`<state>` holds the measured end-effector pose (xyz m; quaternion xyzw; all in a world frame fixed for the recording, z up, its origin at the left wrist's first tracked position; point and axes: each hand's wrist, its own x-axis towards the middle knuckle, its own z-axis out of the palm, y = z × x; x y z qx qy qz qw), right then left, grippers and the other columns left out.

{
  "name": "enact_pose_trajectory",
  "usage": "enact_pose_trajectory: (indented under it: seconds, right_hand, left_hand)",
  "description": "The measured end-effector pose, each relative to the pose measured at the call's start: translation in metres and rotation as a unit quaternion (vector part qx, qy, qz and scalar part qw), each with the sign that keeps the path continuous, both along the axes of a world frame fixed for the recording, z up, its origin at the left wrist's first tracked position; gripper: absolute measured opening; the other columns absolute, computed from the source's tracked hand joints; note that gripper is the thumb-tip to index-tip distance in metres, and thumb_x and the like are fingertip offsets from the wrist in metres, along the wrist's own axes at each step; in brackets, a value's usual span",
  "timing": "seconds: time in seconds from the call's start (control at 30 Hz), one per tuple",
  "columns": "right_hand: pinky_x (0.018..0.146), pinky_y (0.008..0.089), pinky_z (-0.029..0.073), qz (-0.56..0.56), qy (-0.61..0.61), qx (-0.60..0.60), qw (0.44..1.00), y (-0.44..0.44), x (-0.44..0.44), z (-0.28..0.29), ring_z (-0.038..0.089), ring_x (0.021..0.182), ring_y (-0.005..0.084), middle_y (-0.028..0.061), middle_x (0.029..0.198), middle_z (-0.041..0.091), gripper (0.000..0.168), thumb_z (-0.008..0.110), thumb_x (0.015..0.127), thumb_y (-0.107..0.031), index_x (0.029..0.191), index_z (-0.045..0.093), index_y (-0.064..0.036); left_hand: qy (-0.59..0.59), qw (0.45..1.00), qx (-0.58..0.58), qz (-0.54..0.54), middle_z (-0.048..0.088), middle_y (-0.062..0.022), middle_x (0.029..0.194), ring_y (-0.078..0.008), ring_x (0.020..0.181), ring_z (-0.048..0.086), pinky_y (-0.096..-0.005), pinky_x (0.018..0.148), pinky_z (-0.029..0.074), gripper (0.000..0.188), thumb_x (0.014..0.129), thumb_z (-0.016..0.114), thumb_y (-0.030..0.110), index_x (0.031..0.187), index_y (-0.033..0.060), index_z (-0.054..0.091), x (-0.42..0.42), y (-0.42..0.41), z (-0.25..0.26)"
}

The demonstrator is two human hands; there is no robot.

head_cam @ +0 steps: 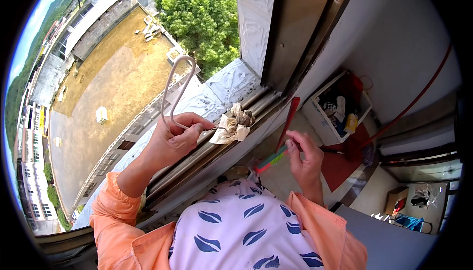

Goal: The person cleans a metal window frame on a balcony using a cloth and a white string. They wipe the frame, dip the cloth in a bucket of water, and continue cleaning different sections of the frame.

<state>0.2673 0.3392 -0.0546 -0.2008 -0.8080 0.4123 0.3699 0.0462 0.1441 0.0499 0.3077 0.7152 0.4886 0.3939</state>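
My left hand (pixel 177 137) grips a bent, pale-coated wire (pixel 193 71) whose long loop stands up above the knuckles. The wire's darker tip reaches a crumpled, dirty wad of tissue (pixel 232 126) lying on the metal tracks of a sliding window (pixel 199 155). Brown grime coats parts of the wad. On the room side of the sill, my right hand (pixel 306 159) is raised with thumb and forefinger close together. A red strip (pixel 287 124) and a green handle-like piece (pixel 275 159) appear right behind its fingertips; whether the fingers hold either is unclear.
Outside the window, dark crumbs lie on a white textured ledge (pixel 210 100), with a drop to a yard (pixel 111 74) beyond. The window frame (pixel 299 29) rises ahead. Indoors, a white bin (pixel 325 122) of mixed items stands on the floor near a red mat (pixel 336 170).
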Motion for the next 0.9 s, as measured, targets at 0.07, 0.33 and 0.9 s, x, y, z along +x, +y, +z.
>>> enact_pose_trajectory:
  seconds: [0.07, 0.33, 0.9]
  right_hand:
    - [0.054, 0.0241, 0.043, -0.005, -0.009, 0.007, 1.000, -0.001, 0.002, -0.002, 0.054, 0.060, 0.0127, 0.0072, 0.077, 0.058, 0.016, 0.064, 0.090, -0.003, 0.106, 0.065, -0.002]
    - [0.053, 0.0248, 0.044, -0.017, -0.029, -0.002, 0.999, -0.003, 0.010, -0.010, 0.055, 0.060, 0.0132, 0.0076, 0.077, 0.059, 0.017, 0.064, 0.089, -0.002, 0.106, 0.065, -0.002]
    - [0.054, 0.0250, 0.046, -0.049, -0.042, 0.011, 0.998, -0.015, -0.004, -0.008, 0.058, 0.061, 0.0139, 0.0084, 0.079, 0.061, 0.018, 0.065, 0.088, -0.002, 0.106, 0.065, -0.002]
  left_hand:
    - [0.049, 0.996, 0.059, -0.052, 0.036, 0.0118, 0.055, 0.0011, 0.048, 0.030, -0.0196, 0.046, 0.022, 0.022, 0.094, 0.048, 0.000, 0.108, -0.0024, 0.066, 0.002, -0.013, -0.019]
    - [0.386, 0.861, 0.140, -0.299, 0.046, -0.0005, 0.052, -0.0182, 0.043, 0.050, -0.0302, 0.044, 0.040, 0.039, 0.070, 0.062, 0.000, 0.109, -0.0004, 0.060, -0.009, 0.013, -0.026]
    - [0.558, 0.725, 0.185, -0.359, 0.051, -0.0046, 0.054, -0.0249, 0.049, 0.058, -0.0393, 0.044, 0.044, 0.029, 0.073, 0.063, 0.013, 0.096, -0.0007, 0.055, -0.026, 0.096, -0.060]
